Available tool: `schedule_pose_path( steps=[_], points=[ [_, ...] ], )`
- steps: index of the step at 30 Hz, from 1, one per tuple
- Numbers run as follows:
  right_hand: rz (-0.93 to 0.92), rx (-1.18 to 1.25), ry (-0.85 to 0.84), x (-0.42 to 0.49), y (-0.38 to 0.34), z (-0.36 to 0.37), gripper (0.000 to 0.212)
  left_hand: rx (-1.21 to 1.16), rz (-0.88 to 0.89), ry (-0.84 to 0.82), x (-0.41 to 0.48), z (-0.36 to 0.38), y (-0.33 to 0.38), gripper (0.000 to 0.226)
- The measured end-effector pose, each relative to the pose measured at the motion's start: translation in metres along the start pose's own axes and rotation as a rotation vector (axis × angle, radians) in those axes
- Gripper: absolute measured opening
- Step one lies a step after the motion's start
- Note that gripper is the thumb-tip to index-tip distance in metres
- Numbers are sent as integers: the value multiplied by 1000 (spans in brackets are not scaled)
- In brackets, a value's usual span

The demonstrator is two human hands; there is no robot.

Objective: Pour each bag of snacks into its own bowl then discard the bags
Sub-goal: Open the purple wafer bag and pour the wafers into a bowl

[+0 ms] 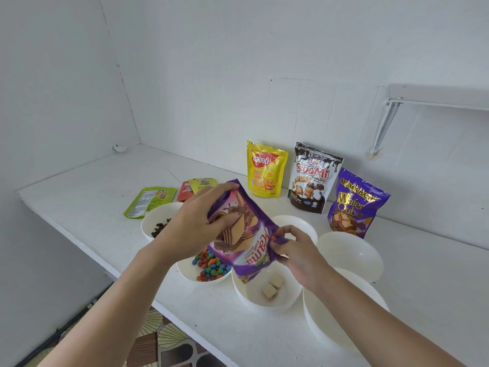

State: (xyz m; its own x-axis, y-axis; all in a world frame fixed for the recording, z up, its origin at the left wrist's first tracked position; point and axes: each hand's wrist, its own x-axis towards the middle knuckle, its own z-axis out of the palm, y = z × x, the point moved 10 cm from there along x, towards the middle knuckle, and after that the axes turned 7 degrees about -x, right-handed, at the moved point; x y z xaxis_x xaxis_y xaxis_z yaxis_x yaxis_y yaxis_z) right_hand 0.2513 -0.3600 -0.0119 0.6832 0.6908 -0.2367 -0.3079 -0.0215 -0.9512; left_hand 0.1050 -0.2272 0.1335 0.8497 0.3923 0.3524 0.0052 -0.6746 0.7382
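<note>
Our left hand (195,223) grips the purple wafer bag (246,234) across its upper body, fingers curled over the front and the thumb side behind. Our right hand (296,250) pinches the bag's lower right edge near the opening.

The bag hangs upside down just above the near bowl (288,292), where two wafer cubes (270,290) already lie. Its long axis runs steeply, with the sealed base up and away from us and the mouth down towards the bowl. The lettering reads inverted.

We judge the pouch light, thin and crinkly, so it will buckle wherever we squeeze. The film looks glossy and may slip. The wafers inside are brittle, so a hard squeeze mid-body could crush them. The best holds are the sealed base seam and the side edges by the mouth, which leave the middle free and the opening spread.

Left of the near bowl sits a bowl of coloured candies (185,271), and beyond that a bowl with dark pieces (150,221). Three empty bowls (349,250) stand to the right. Flat green (149,201) and yellow (202,182) packets lie further back on the white counter (105,186). Against the wall stand the yellow pouch (266,169), the dark pouch (313,178) and another purple pouch (356,203), all upright and apparently unopened.
</note>
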Motion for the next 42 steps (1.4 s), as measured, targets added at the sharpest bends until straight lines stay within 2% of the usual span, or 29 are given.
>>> schedule_pose_path(
  steps=[2, 4, 6, 9, 12, 14, 16, 19, 21, 26, 28, 34, 36, 39, 42],
  points=[
    [64, -38, 21, -1, 12, -3, 26, -9, -46, -101, -2, 12, -9, 53],
    [58, -13, 21, -1, 14, -4, 25, -31, -35, -99, -3, 13, -12, 54],
    [1, 68, 10, -2, 7, -4, 25, -48, 40, 3, -1, 2, -3, 48],
    [-147, 200, -53, -5, -18, 0, 22, -118, 159, 240, -3, -24, 15, 42],
    [-209, 261, -84, -7, -32, 2, 22, -128, 179, 334, -4, -33, 22, 40],
    [-159, 205, -43, -5, -25, 1, 21, -24, 96, 293, 0, -26, 14, 41],
    [-65, 22, 32, -3, -9, -4, 21, 90, 0, 168, 4, -12, -3, 40],
    [55, -189, 64, -2, 10, -8, 21, 82, -77, 25, 3, 6, -22, 37],
    [58, -160, 54, -2, 11, -9, 18, 32, -62, 61, 2, 5, -21, 36],
    [-78, 26, 9, -1, -12, -5, 20, -9, 50, 267, 3, -22, -1, 34],
    [-85, -6, 5, 0, -15, -5, 20, 3, 48, 261, 5, -23, 1, 34],
    [41, -176, 35, 2, 10, -10, 24, -19, 2, 71, 5, 4, -4, 29],
    [12, -138, 37, 2, 7, -10, 22, -26, 32, 104, 6, 0, 2, 28],
    [-125, -38, 16, -2, -16, -8, 20, -21, 107, 193, 5, -17, 20, 27],
    [-219, 47, -25, -7, -36, -3, 17, -23, 190, 264, 3, -30, 40, 38]
  ],
)
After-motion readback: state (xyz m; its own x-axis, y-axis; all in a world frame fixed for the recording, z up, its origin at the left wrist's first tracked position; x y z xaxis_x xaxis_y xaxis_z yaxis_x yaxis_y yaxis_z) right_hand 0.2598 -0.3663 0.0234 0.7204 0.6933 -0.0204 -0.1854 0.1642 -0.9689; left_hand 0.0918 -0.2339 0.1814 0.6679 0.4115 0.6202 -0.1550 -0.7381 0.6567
